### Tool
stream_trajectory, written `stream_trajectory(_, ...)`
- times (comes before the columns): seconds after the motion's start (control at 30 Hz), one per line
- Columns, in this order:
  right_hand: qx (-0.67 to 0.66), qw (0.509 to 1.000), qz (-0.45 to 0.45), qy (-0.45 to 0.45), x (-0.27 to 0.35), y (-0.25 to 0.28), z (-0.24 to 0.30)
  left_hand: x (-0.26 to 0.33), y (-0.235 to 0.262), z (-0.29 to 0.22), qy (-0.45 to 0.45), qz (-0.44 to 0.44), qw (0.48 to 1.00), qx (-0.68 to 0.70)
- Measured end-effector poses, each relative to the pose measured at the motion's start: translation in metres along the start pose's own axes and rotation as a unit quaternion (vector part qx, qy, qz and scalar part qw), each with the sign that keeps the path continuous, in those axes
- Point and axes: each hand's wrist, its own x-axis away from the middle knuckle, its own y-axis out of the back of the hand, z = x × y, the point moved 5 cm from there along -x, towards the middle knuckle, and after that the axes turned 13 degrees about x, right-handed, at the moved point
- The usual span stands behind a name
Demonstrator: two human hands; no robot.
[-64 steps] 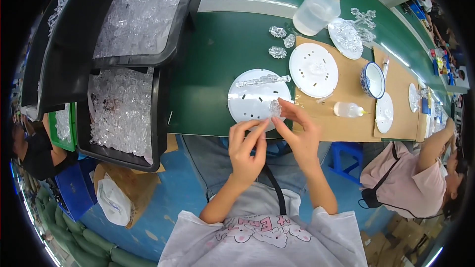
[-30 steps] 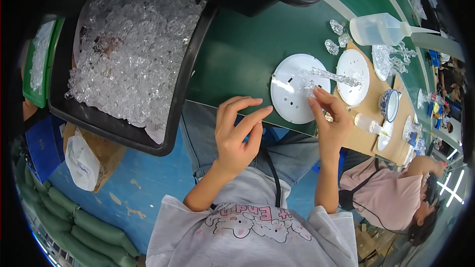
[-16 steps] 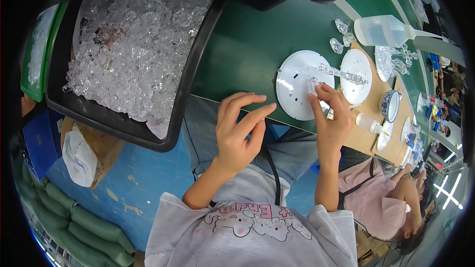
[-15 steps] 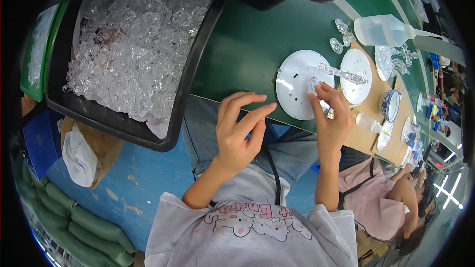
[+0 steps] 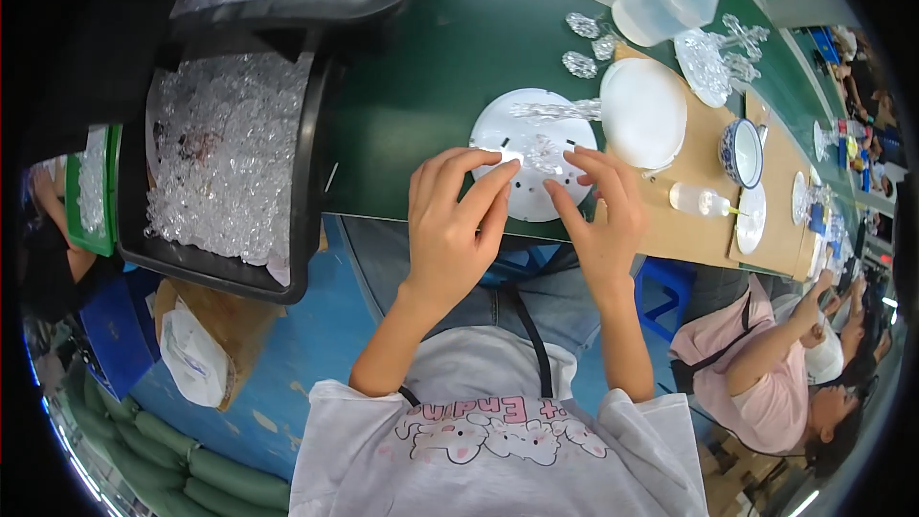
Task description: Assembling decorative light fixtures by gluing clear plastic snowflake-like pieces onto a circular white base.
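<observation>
On the green bench in front of me lies a white round plate point(image 5: 500, 123) with small dark holes. A clear faceted crystal piece point(image 5: 543, 155) sits around its middle, and a long clear stem piece point(image 5: 555, 111) lies across its far part. My left hand point(image 5: 455, 215) is at the plate's near left edge, fingers apart with nothing visible between them. My right hand point(image 5: 608, 215) hovers over the near right edge, thumb and fingers spread, close to the crystal piece. Right of this plate is a second white disc point(image 5: 643, 113) on brown cardboard point(image 5: 704, 220).
A black bin point(image 5: 304, 182) of clear crystal pieces stands left, with another black bin point(image 5: 383, 2) behind. Loose crystals point(image 5: 579, 64), a squeeze bottle point(image 5: 665, 5), a small bottle point(image 5: 699, 199) and a patterned bowl point(image 5: 741, 153) lie right. A person in pink point(image 5: 756, 373) sits beyond.
My view has shifted, so the bins and plates sit differently. My right thumb and fingers, earlier close together at the crystal piece, have spread apart. The stem piece now lies more over the near plate.
</observation>
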Motion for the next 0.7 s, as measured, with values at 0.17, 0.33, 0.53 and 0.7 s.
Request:
stream_trajectory(0.17,-0.041,0.996,-0.046,-0.061,0.027,0.028,-0.028,-0.005,-0.015,-0.003,-0.026,0.031,0.998,-0.044)
stream_trajectory(0.33,-0.038,0.987,-0.104,-0.115,0.055,0.067,-0.056,-0.009,-0.032,-0.013,-0.112,0.088,0.984,-0.111)
stream_trajectory(0.53,-0.060,0.967,-0.154,-0.191,0.076,0.084,-0.084,-0.004,-0.046,-0.010,-0.125,0.126,0.972,-0.156)
stream_trajectory(0.7,-0.081,0.957,-0.178,-0.213,0.081,0.085,-0.098,-0.002,-0.052,-0.005,-0.129,0.131,0.967,-0.174)
